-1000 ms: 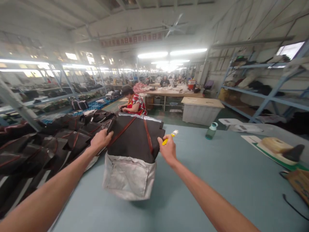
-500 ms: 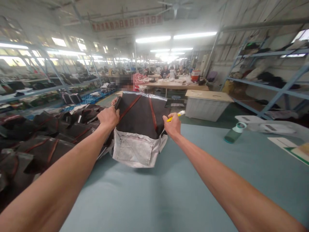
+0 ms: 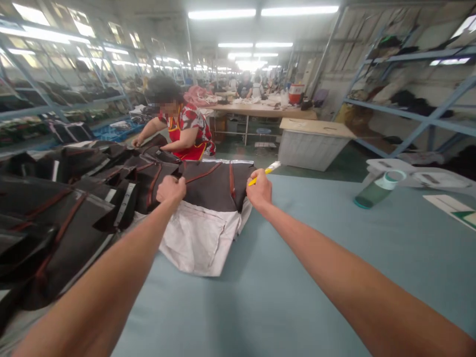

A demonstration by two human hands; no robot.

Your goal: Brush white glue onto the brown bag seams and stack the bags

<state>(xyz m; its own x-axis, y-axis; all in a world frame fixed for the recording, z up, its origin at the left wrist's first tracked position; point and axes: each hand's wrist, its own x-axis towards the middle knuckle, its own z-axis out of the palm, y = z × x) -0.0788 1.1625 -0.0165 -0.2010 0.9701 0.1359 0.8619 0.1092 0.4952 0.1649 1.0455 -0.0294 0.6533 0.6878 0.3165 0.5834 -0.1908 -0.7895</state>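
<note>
A dark fabric bag (image 3: 208,186) with reddish-brown strips and a pale lining (image 3: 197,233) hangs spread between my hands, low over the blue-green table (image 3: 282,277). My left hand (image 3: 171,191) is closed on its left edge. The fingers of my right hand (image 3: 259,188) are closed around its right edge. That same hand also keeps hold of a slim yellow tool (image 3: 260,176) with a whitish end, whose kind I cannot make out. The fingertips of both hands are mostly hidden.
A heap of similar dark bags (image 3: 85,198) lies along the left. Behind it a co-worker in a red apron (image 3: 182,131) leans over the pile. A green water bottle (image 3: 379,189) is on the right, by a pale plastic piece (image 3: 431,178). A grey bin (image 3: 312,144) stands beyond the table.
The bag has come down, its pale lining now spreading lower and to the left. My hands still hold it. The co-worker, mostly hidden before, now shows behind the heap. The view has tilted downward.
</note>
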